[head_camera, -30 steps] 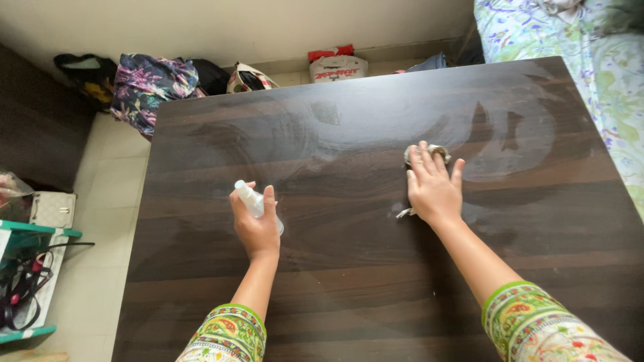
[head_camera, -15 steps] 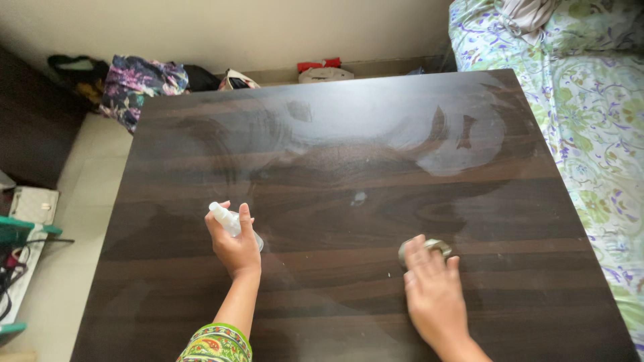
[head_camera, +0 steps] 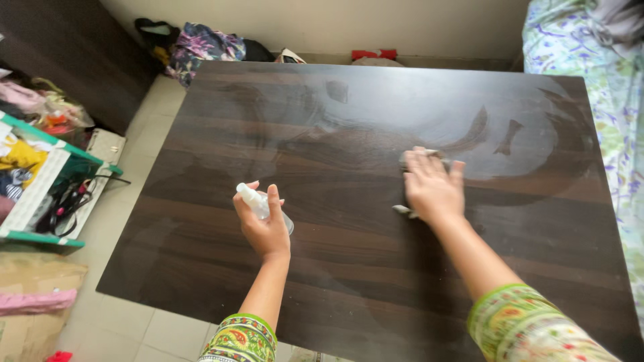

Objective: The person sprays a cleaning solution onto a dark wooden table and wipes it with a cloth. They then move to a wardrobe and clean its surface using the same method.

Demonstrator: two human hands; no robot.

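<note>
Left grip (head_camera: 266,228), just left of the frame's centre, is wrapped around a small clear spray bottle (head_camera: 258,203), thumb and fingers closed on its body, nozzle pointing up and left, held just above the dark wooden tabletop (head_camera: 201,268). Right grip (head_camera: 433,188), right of centre, lies flat with fingers spread, pressing a pale cloth (head_camera: 410,159) onto the wood; only the cloth's edges peek out beyond the fingertips and by the wrist, so the palm holds it down rather than clenching it.

From this single head view, the risks look modest. Hazy streaks (head_camera: 429,110) cover the upper middle and upper right of the tabletop, and since so little cloth shows under the palm, bare skin could drag across the damp film and leave smears. The bottle is tilted in a one-handed hold; a slack squeeze could let it drop onto the wood. Stray mist could also drift toward the floral bedding (head_camera: 620,121) at the right edge, or toward the green-trimmed rack (head_camera: 40,194) at the left.
</note>
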